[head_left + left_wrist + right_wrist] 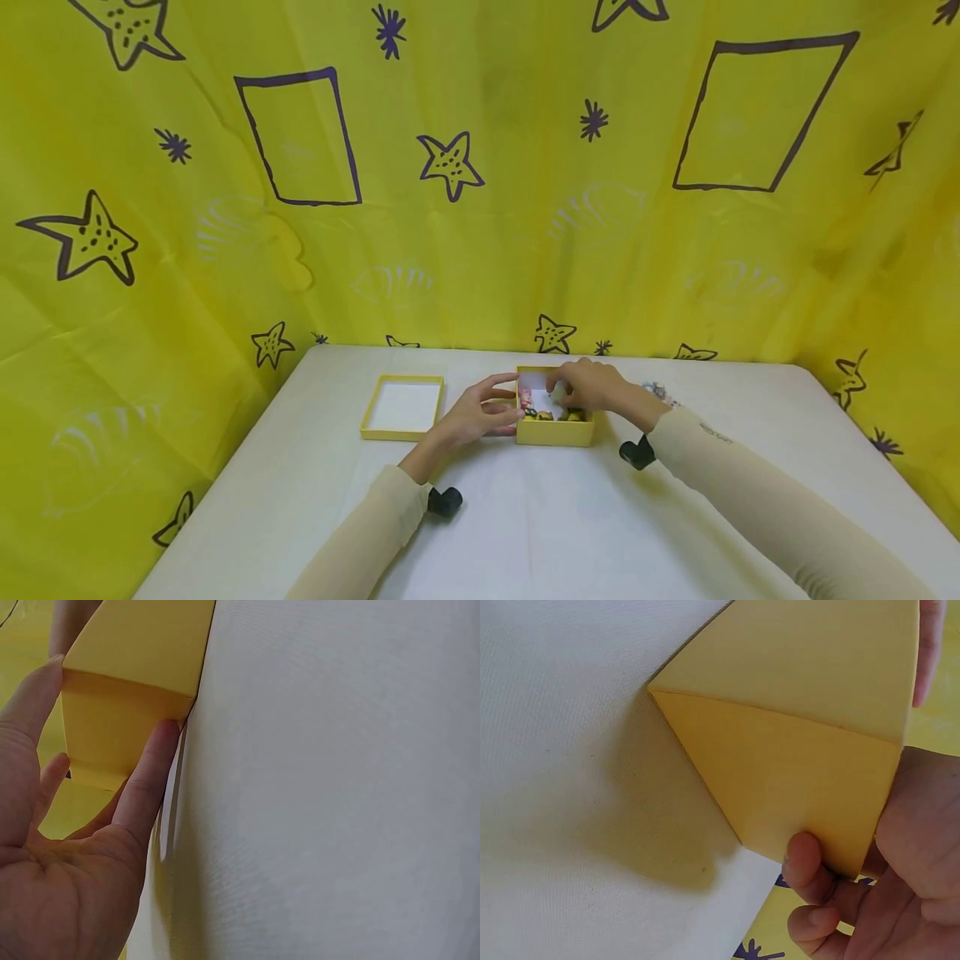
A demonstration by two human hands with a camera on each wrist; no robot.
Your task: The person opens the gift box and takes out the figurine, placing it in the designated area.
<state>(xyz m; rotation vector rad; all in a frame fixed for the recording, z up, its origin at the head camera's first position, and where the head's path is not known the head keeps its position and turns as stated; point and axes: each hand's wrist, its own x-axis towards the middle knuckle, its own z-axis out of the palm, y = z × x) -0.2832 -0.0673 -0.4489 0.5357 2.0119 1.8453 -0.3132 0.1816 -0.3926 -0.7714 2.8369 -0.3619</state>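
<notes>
A yellow box (pixel 555 433) stands uncovered on the white table, its inside white. Small colourful figurines (pixel 542 415) line its front and left, one of them pink (pixel 527 399). My left hand (pixel 471 413) rests against the box's left side with fingers extended, the thumb at the front rim. In the left wrist view its fingertips (pixel 166 735) touch the yellow wall. My right hand (pixel 592 385) reaches over the right wall into the box. Its finger and thumb pinch a small pale object (pixel 558 393), partly hidden. Other fingers (pixel 804 855) curl outside the far corner.
Left of the box lies its shallow yellow lid (pixel 393 435), white inside facing up. Behind the right wrist sit small bluish and pale trinkets (pixel 657 389), partly covered by the arm. A yellow curtain (pixel 480 275) with stars hangs along the table's far edge.
</notes>
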